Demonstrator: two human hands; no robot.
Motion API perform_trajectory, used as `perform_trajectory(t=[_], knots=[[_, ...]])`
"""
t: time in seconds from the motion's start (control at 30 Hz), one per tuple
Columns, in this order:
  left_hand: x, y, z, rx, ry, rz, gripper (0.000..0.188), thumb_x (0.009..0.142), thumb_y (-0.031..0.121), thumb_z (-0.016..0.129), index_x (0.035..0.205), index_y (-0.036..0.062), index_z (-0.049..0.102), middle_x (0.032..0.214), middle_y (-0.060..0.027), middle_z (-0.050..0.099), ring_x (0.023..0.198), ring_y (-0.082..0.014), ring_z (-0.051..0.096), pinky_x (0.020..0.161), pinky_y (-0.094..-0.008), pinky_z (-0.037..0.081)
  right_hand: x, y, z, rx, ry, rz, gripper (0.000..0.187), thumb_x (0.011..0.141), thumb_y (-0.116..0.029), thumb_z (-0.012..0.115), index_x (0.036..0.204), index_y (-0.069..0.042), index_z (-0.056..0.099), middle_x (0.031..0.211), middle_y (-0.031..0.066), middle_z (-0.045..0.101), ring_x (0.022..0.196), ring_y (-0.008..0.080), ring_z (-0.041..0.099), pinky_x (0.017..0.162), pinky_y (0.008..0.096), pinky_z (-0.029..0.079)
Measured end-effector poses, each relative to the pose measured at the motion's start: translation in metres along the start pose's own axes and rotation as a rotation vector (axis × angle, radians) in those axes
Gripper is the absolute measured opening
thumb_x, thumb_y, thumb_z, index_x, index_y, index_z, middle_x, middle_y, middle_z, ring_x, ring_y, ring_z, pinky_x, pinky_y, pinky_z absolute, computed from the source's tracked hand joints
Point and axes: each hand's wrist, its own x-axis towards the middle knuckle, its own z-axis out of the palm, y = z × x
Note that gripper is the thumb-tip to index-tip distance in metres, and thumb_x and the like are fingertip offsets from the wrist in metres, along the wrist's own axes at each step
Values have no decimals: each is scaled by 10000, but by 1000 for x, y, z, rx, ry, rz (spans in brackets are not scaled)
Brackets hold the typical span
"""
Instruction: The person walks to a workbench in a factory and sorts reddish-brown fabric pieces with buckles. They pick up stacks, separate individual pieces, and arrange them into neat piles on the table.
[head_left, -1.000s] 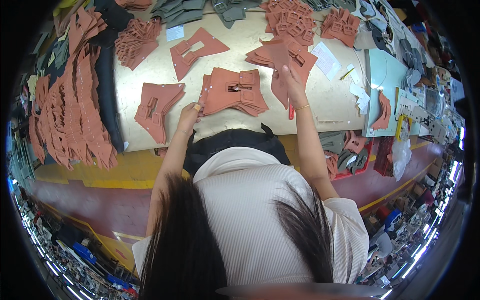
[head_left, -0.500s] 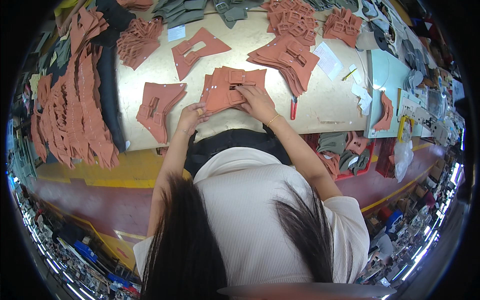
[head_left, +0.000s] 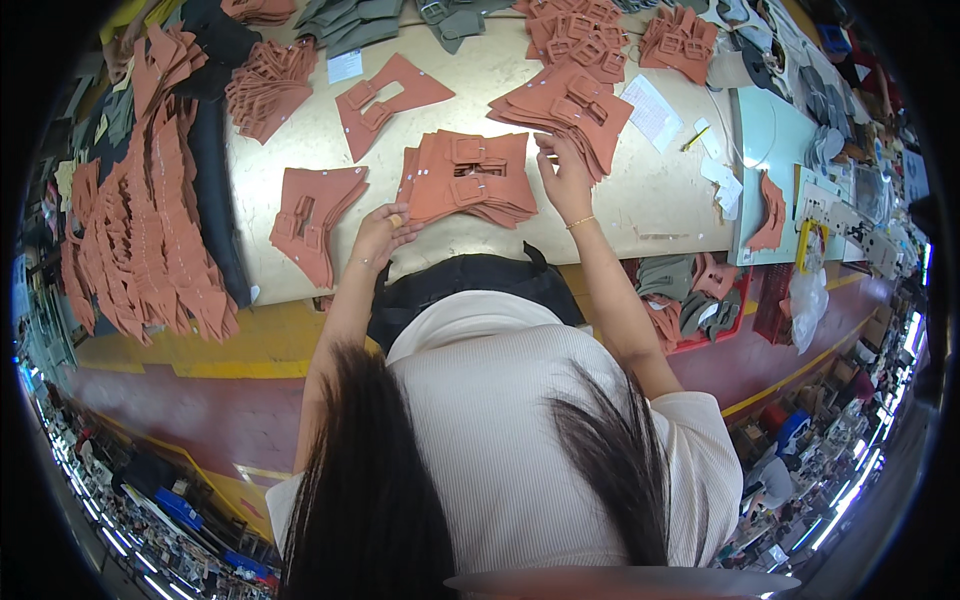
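Orange stack [head_left: 428, 190] lies in the middle of the tabletop [head_left: 480, 82], with two buckles [head_left: 468, 150] on top. The hands are apart. The left hand [head_left: 384, 236] is at its near left corner; the right hand [head_left: 566, 176] is bent beside another orange pile [head_left: 540, 98]. I cannot tell if either one grips anything.

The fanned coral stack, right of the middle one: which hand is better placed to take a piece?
Probably the right hand: it looks empty and is near the fanned stack; the left hand is farther, by the middle stack.
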Motion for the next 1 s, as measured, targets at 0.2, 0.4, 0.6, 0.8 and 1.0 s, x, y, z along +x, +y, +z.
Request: perform_trajectory(t=[0.2,0.4,0.6,0.8,1.0], knots=[[2,-1,-2,3,-20,19,239,923,6,435,1154,4,496,992,-98,557,988,-309,632,797,-346,512,-7,-13,23,-134,-113,-145,321,788,-85,651,1104,-54,605,970,136,585,958,313,563,843,375,458],[5,-7,-4,-46,-67,85,175,907,12,452,1069,36,511,945,-82,576,960,-270,627,813,-364,517,-18,-28,44,-355,-331,-190,497,722,-270,747,1161,-98,592,1078,97,560,1041,296,530,899,416,417],[7,-6,0,-122,-173,182,100,922,31,434,990,55,502,981,-99,582,961,-245,611,852,-402,522,-23,-36,51,-505,-399,-201,709,630,-402,807,1237,-138,556,1180,84,491,1135,296,464,953,487,358],[-18,27,37,-182,-367,241,119,914,102,532,1022,58,511,1089,-132,592,1012,-278,618,868,-393,526,-21,-36,64,-445,-410,-153,634,702,-342,780,1250,-120,553,1164,96,522,1115,277,497,929,459,394],[-34,92,79,-141,-429,426,223,948,197,541,1115,52,515,1197,-167,580,1032,-256,612,856,-331,506,31,-17,-1,812,-248,339,354,942,-279,489,1126,11,578,957,105,663,867,220,639,833,326,500]])
